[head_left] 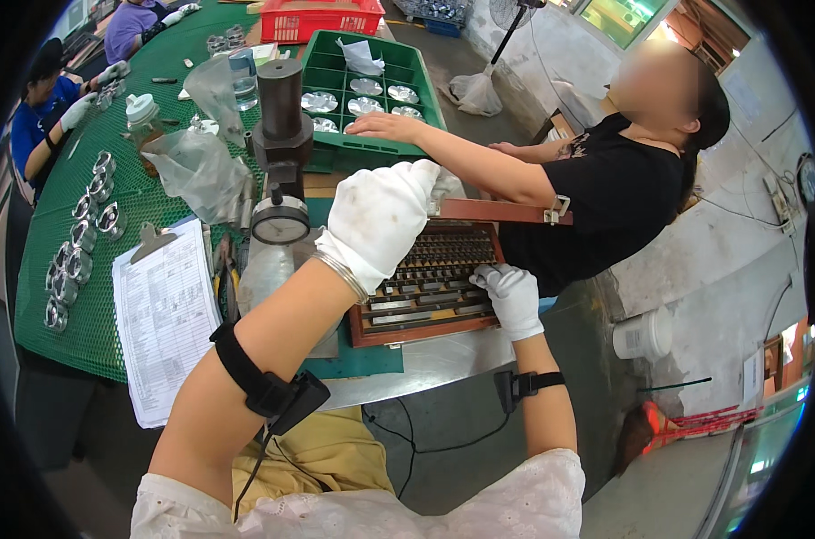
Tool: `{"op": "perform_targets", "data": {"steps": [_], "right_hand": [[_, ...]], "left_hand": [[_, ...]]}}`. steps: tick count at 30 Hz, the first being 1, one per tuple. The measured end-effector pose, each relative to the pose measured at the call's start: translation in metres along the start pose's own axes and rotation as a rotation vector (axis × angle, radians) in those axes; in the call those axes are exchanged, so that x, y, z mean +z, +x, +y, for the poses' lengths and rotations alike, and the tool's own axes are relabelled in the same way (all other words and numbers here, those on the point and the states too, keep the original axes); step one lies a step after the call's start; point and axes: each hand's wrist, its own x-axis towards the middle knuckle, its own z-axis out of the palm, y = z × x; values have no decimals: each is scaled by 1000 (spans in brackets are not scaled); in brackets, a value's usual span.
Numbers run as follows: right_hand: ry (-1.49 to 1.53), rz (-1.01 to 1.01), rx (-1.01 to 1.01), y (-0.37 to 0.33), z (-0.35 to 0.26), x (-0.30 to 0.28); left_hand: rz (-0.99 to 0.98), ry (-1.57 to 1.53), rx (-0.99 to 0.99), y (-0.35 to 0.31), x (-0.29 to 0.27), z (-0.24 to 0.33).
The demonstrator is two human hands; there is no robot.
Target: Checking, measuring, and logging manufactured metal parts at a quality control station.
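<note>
A reddish-brown wooden case (362, 340) lies open on the bench, filled with rows of metal gauge blocks (430, 301). Its lid (497, 211) stands raised at the far side, seen nearly edge-on. My left hand (385, 216), in a white glove, reaches over the case and is closed at the lid's left end; its fingertips are partly hidden. My gloved right hand (515, 301) is at the case's right side, fingers curled against the end of the block rows. Whatever they pinch is too small to make out. A dial gauge (281, 220) on a dark stand (281, 112) is left of my left hand.
A co-worker in black (596, 198) stands across the bench, one hand (385, 128) over a green divided crate (425, 67) of metal parts. Left are a clipboard (165, 305), plastic bags (196, 171) and rows of metal rings (79, 238). A red crate (322, 20) stands behind.
</note>
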Motion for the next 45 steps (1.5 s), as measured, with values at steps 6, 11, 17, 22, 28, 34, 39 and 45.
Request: {"op": "perform_targets", "data": {"steps": [6, 11, 17, 22, 28, 34, 39, 45], "right_hand": [[873, -6, 302, 22, -44, 1], [1228, -215, 523, 63, -83, -14], [1181, -484, 759, 109, -97, -12], [970, -556, 587, 115, -80, 29], [584, -690, 350, 128, -88, 27], [469, -551, 309, 135, -97, 9], [461, -578, 404, 134, -102, 8], [346, -549, 475, 118, -104, 7]], "left_hand": [[-4, 19, 10, 1, 1, 0], [-3, -2, 1, 1, 0, -1], [-17, -31, -11, 0, -1, 0], [-46, 0, 19, 0, 1, 5], [-56, 44, 16, -3, 1, -2], [-29, -26, -18, 0, 1, 0], [-36, -15, -21, -1, -2, 2], [-37, -15, -9, -2, -4, 6]]}}
